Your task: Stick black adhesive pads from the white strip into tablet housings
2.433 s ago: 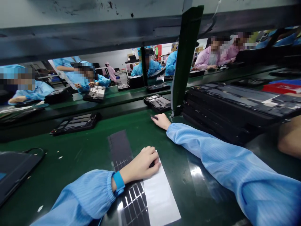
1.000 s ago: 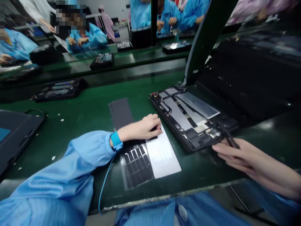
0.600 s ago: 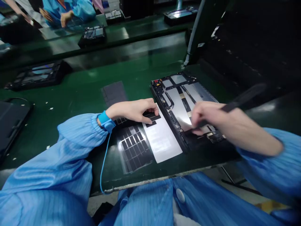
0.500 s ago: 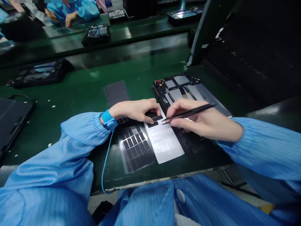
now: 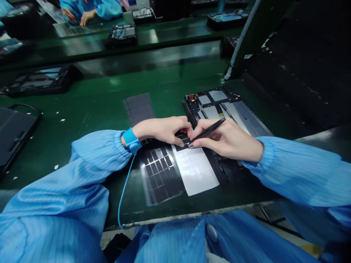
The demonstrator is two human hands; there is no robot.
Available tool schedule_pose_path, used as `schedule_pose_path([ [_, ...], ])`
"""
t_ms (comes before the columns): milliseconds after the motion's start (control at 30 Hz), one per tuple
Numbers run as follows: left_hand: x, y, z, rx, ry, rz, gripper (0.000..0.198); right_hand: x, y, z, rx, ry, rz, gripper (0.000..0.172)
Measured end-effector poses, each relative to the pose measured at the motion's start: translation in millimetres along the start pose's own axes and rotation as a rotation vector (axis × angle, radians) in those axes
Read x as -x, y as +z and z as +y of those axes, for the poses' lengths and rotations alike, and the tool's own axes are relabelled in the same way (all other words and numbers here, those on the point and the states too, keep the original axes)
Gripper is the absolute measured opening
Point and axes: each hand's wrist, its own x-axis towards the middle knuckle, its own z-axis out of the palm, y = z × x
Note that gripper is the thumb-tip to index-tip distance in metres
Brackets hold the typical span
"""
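Note:
Black tweezers are held in my right hand, slanting down to the left. Their tips meet the black strips on a white backing sheet, close to my left thumb. My left hand rests on the top of that sheet, thumb and forefinger apart on either side of the black strips; its other fingers are partly hidden. A clear sheet of black rectangles lies left of the white one. Behind my right hand is an opened device with grey panels and black trim.
Beyond my left wrist lies a dark grey sheet. A dark case sits at the far left, with small white scraps nearby. More devices stand farther back, and a co-worker's hands show at the top. A blue cord hangs from my wristband.
My right hand has brought the tweezers left, so their tips now meet the black strips beside my left thumb. My left hand stays on the sheet. The view has shifted slightly.

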Motion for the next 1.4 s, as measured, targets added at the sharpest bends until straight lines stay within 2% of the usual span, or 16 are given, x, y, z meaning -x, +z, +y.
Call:
schedule_pose_path([
  [200,3.4,1.5,-3.4,0.0,0.004,0.046,0.028,-2.1,-5.2,-3.9,-0.135,0.038,0.039,0.014],
  [300,3.8,3.6,-0.3,-0.004,0.038,0.079,0.022,-2.3,-13.2,2.2,-0.176,0.078,0.292,0.018],
  [333,3.0,6.0,1.4,0.011,0.044,0.139,0.018,-2.6,-14.6,5.9,-0.177,0.086,0.395,0.02],
  [400,0.3,14.0,4.6,0.06,0.029,0.389,0.01,-3.2,-14.3,13.4,-0.187,0.089,0.534,0.023],
  [467,-3.1,24.4,6.0,0.106,0.011,0.72,0.005,-2.8,-11.4,18.5,-0.19,0.077,0.574,0.025],
  [500,-4.5,29.5,5.9,0.121,0.031,0.844,0.006,-2.3,-9.8,19.6,-0.183,0.066,0.576,0.026],
  [567,-6.3,37.7,4.5,0.127,0.131,0.938,0.012,-0.6,-7.5,19.3,-0.156,0.035,0.57,0.026],
  [667,-6.5,42.5,1.6,0.101,0.283,0.86,0.02,1.9,-7.0,17.4,-0.118,-0.002,0.549,0.024],
  [733,-5.8,42.3,0.4,0.087,0.323,0.81,0.022,2.8,-7.5,17.2,-0.094,-0.016,0.533,0.023],
  [933,-4.2,40.8,1.3,0.11,0.312,0.689,0.026,3.8,-7.8,16.9,-0.031,0.009,0.497,0.025],
  [1067,-3.0,40.9,2.8,0.11,0.296,0.669,0.027,3.7,-8.2,15.0,0.03,0.043,0.457,0.027],
  [1300,-2.9,38.5,4.2,0.064,0.335,0.619,0.028,7.1,-6.7,20.0,0.1,-0.056,0.406,0.028],
  [1367,-3.2,37.6,9.9,-0.008,0.318,0.588,0.025,7.8,-7.5,17.5,0.057,-0.102,0.454,0.026],
  [1400,-3.3,36.7,13.6,-0.062,0.308,0.562,0.024,7.6,-8.7,14.2,0.011,-0.121,0.529,0.025],
])
